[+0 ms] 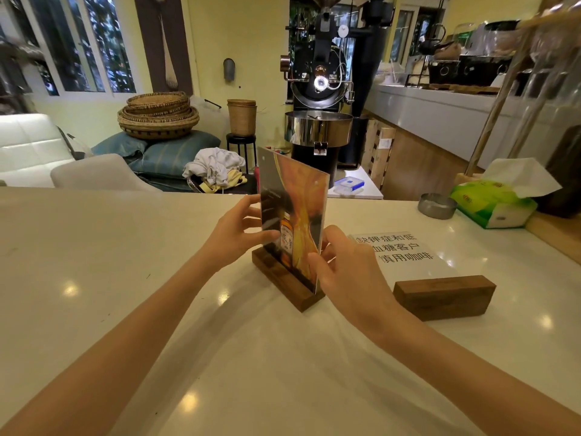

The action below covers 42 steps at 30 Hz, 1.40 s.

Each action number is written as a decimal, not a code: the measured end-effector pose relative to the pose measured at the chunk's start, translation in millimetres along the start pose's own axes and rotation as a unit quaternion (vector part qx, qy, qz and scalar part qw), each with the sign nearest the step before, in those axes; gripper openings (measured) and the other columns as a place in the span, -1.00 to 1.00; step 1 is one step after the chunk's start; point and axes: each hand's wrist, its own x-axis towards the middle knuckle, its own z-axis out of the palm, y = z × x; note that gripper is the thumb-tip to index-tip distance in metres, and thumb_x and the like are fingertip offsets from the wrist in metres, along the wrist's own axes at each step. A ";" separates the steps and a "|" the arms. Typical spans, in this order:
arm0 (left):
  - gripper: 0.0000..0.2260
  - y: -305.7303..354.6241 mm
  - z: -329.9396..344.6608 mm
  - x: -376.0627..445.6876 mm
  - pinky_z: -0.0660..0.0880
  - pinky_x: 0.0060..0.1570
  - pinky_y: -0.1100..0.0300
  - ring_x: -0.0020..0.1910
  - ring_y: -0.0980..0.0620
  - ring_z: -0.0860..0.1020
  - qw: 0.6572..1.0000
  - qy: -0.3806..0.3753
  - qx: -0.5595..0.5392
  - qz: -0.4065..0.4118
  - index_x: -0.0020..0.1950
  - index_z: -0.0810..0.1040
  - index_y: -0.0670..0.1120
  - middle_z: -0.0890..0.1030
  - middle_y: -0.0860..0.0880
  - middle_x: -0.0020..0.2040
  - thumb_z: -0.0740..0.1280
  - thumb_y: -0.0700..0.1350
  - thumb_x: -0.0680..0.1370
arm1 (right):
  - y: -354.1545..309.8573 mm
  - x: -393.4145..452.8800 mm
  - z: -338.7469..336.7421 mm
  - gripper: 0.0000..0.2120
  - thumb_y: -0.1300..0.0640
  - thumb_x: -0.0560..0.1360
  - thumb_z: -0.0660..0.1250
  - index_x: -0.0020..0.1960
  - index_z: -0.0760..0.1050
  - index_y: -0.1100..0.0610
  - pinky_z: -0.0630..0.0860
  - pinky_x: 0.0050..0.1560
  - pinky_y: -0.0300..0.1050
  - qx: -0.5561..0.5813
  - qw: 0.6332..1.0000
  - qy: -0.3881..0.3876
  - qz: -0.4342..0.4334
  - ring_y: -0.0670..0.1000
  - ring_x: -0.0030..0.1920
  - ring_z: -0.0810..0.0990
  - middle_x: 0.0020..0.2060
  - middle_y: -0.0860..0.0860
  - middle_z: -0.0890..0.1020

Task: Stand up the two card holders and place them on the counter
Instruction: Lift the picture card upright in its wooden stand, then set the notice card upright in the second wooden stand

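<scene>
One card holder [294, 196], a clear panel with an orange picture set in a dark wooden base, stands upright on the white counter [94, 262]. My left hand [234, 231] grips the panel's left edge. My right hand [344, 262] pinches the panel's near right edge, low down. The second card holder [443, 295] lies flat to the right, its wooden base towards me and its panel with black Chinese text stretched out away from me on the counter.
A green tissue box [493, 204] and a small metal ashtray [437, 206] sit at the counter's far right. A wooden ledge [553, 237] runs along the right edge. A coffee roaster [320, 99] stands beyond the counter.
</scene>
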 end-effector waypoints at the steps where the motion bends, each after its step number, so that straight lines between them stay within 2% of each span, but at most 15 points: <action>1: -0.45 -0.7 1.1 -1.2 0.49 0.09 0.08 0.08 -0.06 0.53 1.000 0.001 0.015 0.006 0.32 0.31 -0.04 0.52 -0.05 0.05 0.43 -0.20 0.38 | 0.7 0.2 0.4 -0.86 0.10 0.51 0.24 -0.14 0.26 -0.01 0.43 -0.37 -0.33 0.001 1.000 -0.001 -0.001 -0.13 -0.36 0.50 -0.26 -0.06 0.50; 4: -0.44 -1.3 4.5 -4.8 0.49 0.08 0.14 0.15 -0.06 0.51 0.999 0.007 0.039 0.010 0.34 0.28 -0.04 0.50 -0.06 0.12 0.41 -0.18 0.40 | 2.3 0.9 0.7 -0.88 0.10 0.50 0.26 -0.14 0.30 0.02 0.52 -0.31 -0.25 0.011 1.000 0.001 0.014 -0.11 -0.34 0.53 -0.26 -0.03 0.53; 7: -0.46 0.8 6.8 -8.1 0.46 0.17 0.08 0.22 -0.07 0.48 0.997 0.013 0.081 -0.004 0.36 0.26 -0.04 0.50 -0.13 0.23 0.38 -0.14 0.43 | 3.7 1.4 0.5 -0.88 0.08 0.49 0.27 -0.13 0.31 0.02 0.53 -0.28 -0.23 0.016 1.000 -0.005 0.025 -0.09 -0.32 0.56 -0.26 -0.01 0.58; 10: -0.52 12.5 10.9 -14.2 0.44 0.11 0.11 0.19 -0.07 0.48 0.987 0.013 0.159 -0.020 0.37 0.28 -0.06 0.50 -0.13 0.27 0.32 -0.06 0.47 | 5.5 4.9 -3.4 -0.88 0.05 0.47 0.30 -0.10 0.36 0.02 0.59 -0.13 -0.08 0.033 0.998 -0.038 0.047 0.00 -0.21 0.62 -0.19 0.05 0.67; 12: -0.65 24.6 13.0 -19.4 0.42 -0.05 0.14 0.05 -0.10 0.52 0.971 -0.001 0.235 -0.048 0.24 0.42 -0.11 0.58 -0.16 0.13 0.23 0.03 0.51 | 7.1 7.0 -10.6 -0.84 0.04 0.45 0.32 -0.03 0.43 0.06 0.57 -0.04 -0.06 0.050 0.994 -0.076 0.061 0.01 -0.13 0.62 -0.12 0.05 0.67; 14: -0.64 39.0 14.9 -26.7 0.39 -0.25 0.13 -0.14 -0.12 0.53 0.950 -0.028 0.298 -0.088 -0.07 0.57 -0.18 0.61 -0.15 -0.16 0.17 0.09 0.52 | 9.7 8.6 -21.2 -0.79 0.07 0.45 0.32 0.05 0.48 0.11 0.53 0.01 -0.13 0.061 0.990 -0.107 0.064 0.00 -0.07 0.61 -0.07 0.04 0.65; 16: -0.63 53.6 20.9 -33.3 0.47 -0.23 0.05 -0.16 -0.14 0.58 0.938 -0.069 0.326 -0.091 -0.10 0.62 -0.21 0.64 -0.16 -0.17 0.21 0.08 0.50 | 16.7 11.9 -34.5 -0.80 0.10 0.46 0.31 0.06 0.51 0.11 0.53 0.06 -0.12 0.060 0.990 -0.111 0.059 -0.01 -0.04 0.60 -0.05 0.04 0.64; 19: -0.68 77.0 39.6 -42.8 0.53 -0.06 0.02 -0.11 -0.10 0.59 0.946 -0.124 0.292 -0.063 -0.08 0.63 -0.21 0.66 -0.16 -0.09 0.25 0.03 0.50 | 33.0 20.7 -57.9 -0.83 0.14 0.46 0.30 0.04 0.54 0.10 0.55 0.08 -0.07 0.059 0.987 -0.121 0.084 -0.03 -0.06 0.62 -0.07 0.05 0.67; 22: -0.70 94.5 60.5 -49.2 0.57 0.03 0.05 -0.10 -0.05 0.63 0.962 -0.168 0.207 -0.059 -0.05 0.63 -0.21 0.69 -0.15 -0.10 0.25 0.00 0.51 | 51.3 26.0 -82.4 -0.88 0.17 0.46 0.30 -0.01 0.55 0.11 0.59 -0.02 -0.09 0.082 0.979 -0.126 0.136 -0.02 -0.10 0.65 -0.12 0.08 0.69; 26: -0.74 101.8 92.5 -48.5 0.53 0.10 0.05 0.00 -0.04 0.59 0.969 -0.165 0.178 -0.039 0.09 0.58 -0.13 0.66 -0.10 0.01 0.21 -0.05 0.53 | 84.9 24.1 -108.7 -0.92 0.16 0.45 0.32 -0.07 0.56 0.09 0.59 -0.09 -0.13 0.079 0.971 -0.120 0.193 -0.05 -0.14 0.66 -0.14 0.07 0.69; 29: -0.72 93.8 115.4 -36.1 0.51 0.16 -0.01 0.07 -0.06 0.57 0.973 -0.171 0.123 -0.088 0.15 0.54 -0.15 0.64 -0.13 0.06 0.20 -0.05 0.54 | 111.4 22.9 -122.5 -0.85 0.18 0.44 0.33 0.00 0.57 0.13 0.57 -0.14 -0.17 0.048 0.965 -0.109 0.233 -0.05 -0.15 0.62 -0.12 0.06 0.67; 35: -0.69 70.2 150.6 -13.9 0.52 0.13 -0.01 0.06 -0.18 0.58 0.968 -0.141 0.118 -0.172 0.05 0.56 -0.28 0.64 -0.25 0.05 0.20 -0.06 0.54 | 155.2 26.8 -133.4 -0.73 0.16 0.43 0.35 0.11 0.53 0.20 0.56 -0.02 -0.04 -0.005 0.936 -0.122 0.329 0.08 0.00 0.57 0.02 0.12 0.61; 39: -0.74 62.5 164.2 -4.3 0.52 0.15 0.00 0.11 -0.18 0.57 0.969 -0.120 0.092 -0.194 0.10 0.54 -0.26 0.62 -0.22 0.12 0.28 -0.12 0.50 | 165.4 28.5 -133.3 -0.65 0.12 0.42 0.36 0.17 0.49 0.22 0.52 -0.25 -0.18 0.035 0.899 -0.178 0.398 0.05 -0.05 0.56 -0.01 0.11 0.59; 41: -0.77 59.6 167.5 -2.0 0.57 0.07 0.05 0.02 -0.15 0.60 0.968 -0.109 0.042 -0.224 0.08 0.54 -0.27 0.62 -0.20 0.06 0.32 -0.20 0.47 | 169.4 27.6 -132.7 -0.62 0.12 0.39 0.40 0.17 0.50 0.22 0.52 -0.24 -0.19 0.065 0.884 -0.202 0.416 0.03 -0.05 0.55 -0.01 0.10 0.59; 42: -0.81 58.6 167.6 -1.9 0.62 -0.06 0.14 -0.09 -0.12 0.61 0.964 -0.109 -0.001 -0.244 0.04 0.54 -0.29 0.61 -0.20 -0.01 0.32 -0.24 0.46 | 171.6 26.5 -131.7 -0.60 0.14 0.37 0.42 0.18 0.50 0.22 0.54 -0.20 -0.18 0.082 0.878 -0.207 0.423 0.02 -0.03 0.55 0.02 0.10 0.59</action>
